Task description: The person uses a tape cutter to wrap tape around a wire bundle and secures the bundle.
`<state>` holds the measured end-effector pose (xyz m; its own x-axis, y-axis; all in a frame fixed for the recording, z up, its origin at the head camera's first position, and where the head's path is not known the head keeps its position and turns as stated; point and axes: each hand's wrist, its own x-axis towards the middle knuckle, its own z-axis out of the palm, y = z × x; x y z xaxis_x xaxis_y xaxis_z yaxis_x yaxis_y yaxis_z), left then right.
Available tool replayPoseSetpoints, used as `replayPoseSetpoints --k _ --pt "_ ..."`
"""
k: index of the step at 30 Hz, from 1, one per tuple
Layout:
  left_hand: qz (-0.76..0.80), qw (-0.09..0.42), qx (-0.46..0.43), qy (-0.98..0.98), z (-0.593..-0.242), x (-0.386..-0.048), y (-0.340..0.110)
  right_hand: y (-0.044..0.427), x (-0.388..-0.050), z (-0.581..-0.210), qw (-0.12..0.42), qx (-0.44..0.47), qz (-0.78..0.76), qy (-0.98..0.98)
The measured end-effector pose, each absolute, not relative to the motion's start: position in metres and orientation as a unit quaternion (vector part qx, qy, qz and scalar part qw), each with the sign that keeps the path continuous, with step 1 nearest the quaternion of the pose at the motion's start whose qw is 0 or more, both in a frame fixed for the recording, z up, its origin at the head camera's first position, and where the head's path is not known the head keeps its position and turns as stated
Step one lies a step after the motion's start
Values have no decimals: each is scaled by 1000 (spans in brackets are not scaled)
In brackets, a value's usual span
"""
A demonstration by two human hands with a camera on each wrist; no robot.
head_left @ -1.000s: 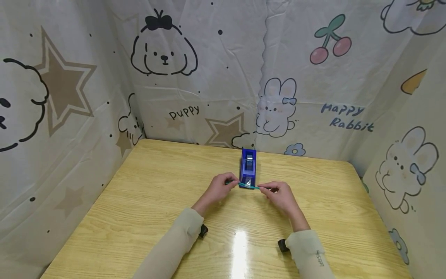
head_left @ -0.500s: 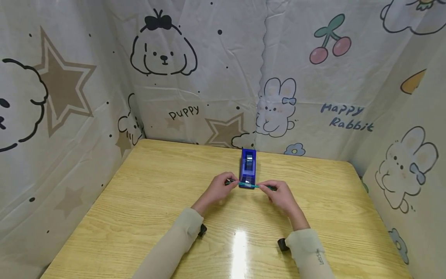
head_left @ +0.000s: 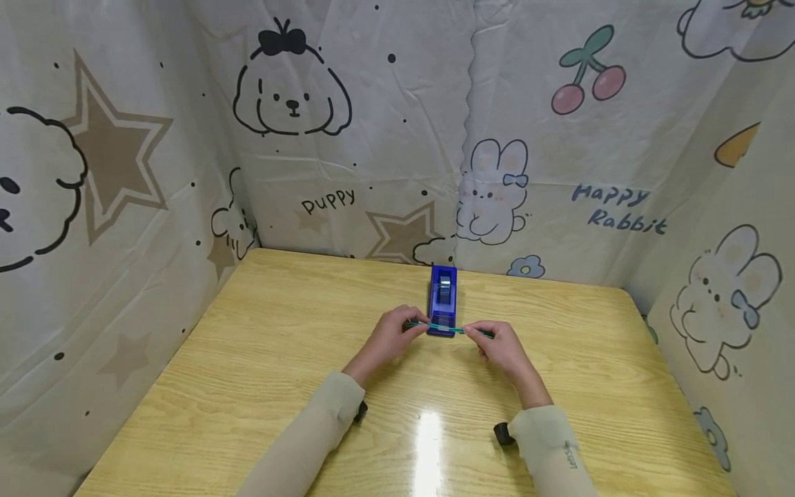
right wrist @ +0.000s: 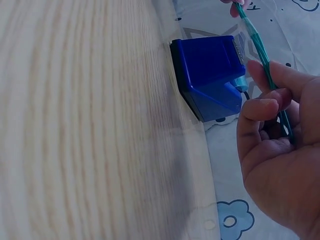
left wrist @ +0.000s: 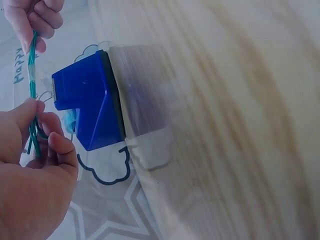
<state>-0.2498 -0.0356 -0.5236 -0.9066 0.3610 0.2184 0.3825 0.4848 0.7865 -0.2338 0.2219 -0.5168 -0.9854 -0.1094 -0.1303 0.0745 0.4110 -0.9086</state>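
Note:
A bundle of thin green strands [left wrist: 33, 92] is stretched between my two hands, with a band of clear tape [left wrist: 32, 72] round its middle. My left hand [head_left: 397, 330] pinches one end between thumb and fingers. The other end is pinched by my right hand [head_left: 502, 346], and looped or loose strand ends show past the fingers in both wrist views. A blue tape dispenser [head_left: 443, 310] stands on the table; from the head view, the strands cross over its front end. In the left wrist view the dispenser's toothed cutter faces the strands, with a gap between.
The wooden table [head_left: 298, 297] reaches back to a printed curtain [head_left: 373, 159], which also hangs along the left and right sides. A clear tape roll [head_left: 444, 288] sits in the dispenser. Black wrist devices [head_left: 503, 435] are at the sleeve cuffs.
Both hands stay nearly in place over the dispenser's front, still pinching the strands. The right hand has shifted slightly. A bright glint at the dispenser's front has faded.

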Motion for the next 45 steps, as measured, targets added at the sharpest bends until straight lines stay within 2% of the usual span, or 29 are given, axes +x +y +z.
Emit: replayPoseSetpoints --k 10,18,45 --pt "-464 -4 -202 -863 -520 -251 -33 223 -232 -517 53 -22 -556 829" --pt "-469 -20 -192 -862 -521 -252 -32 223 -233 -516 53 -17 -550 834" --pt "-432 8 -204 -878 -524 -256 -32 222 -239 -519 48 -13 -546 836"
